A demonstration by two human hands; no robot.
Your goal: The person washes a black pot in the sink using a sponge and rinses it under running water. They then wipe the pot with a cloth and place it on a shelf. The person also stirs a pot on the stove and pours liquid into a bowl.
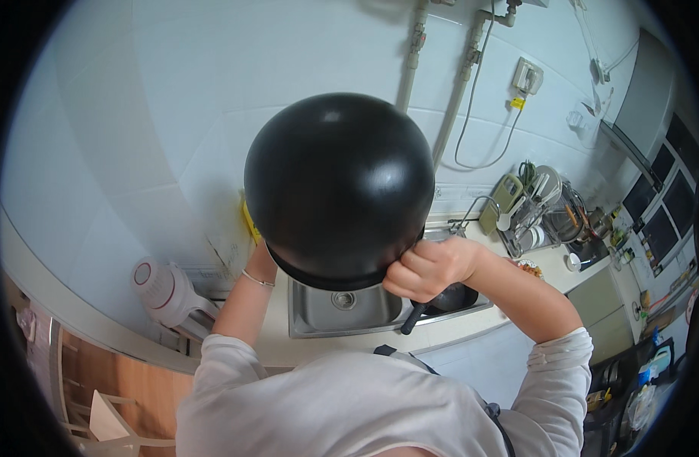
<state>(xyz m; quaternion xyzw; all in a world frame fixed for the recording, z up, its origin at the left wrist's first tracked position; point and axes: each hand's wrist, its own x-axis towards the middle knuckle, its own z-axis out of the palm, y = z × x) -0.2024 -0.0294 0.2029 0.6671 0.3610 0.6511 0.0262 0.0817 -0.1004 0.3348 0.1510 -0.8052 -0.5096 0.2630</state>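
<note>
A large round black pot or bowl (338, 177) is held up close before me, its smooth rounded surface facing the camera and its rim toward my chest. My right hand (426, 268) grips that rim at the lower right, fingers curled. Only the wrist end of my left hand (264, 263) shows at the vessel's lower left; its fingers are hidden behind it. Below lies a steel sink (346, 320) with its drain visible. In the right basin sits a dark pan (455, 300), its handle (412, 320) pointing toward me.
A faucet (481, 200) rises behind the right basin. Farther right are a green cutting board (501, 200), a dish rack (532, 228), a plate of food (530, 268) and a white cup (573, 262). A white appliance (167, 291) stands at left. Pipes (449, 120) run up the wall.
</note>
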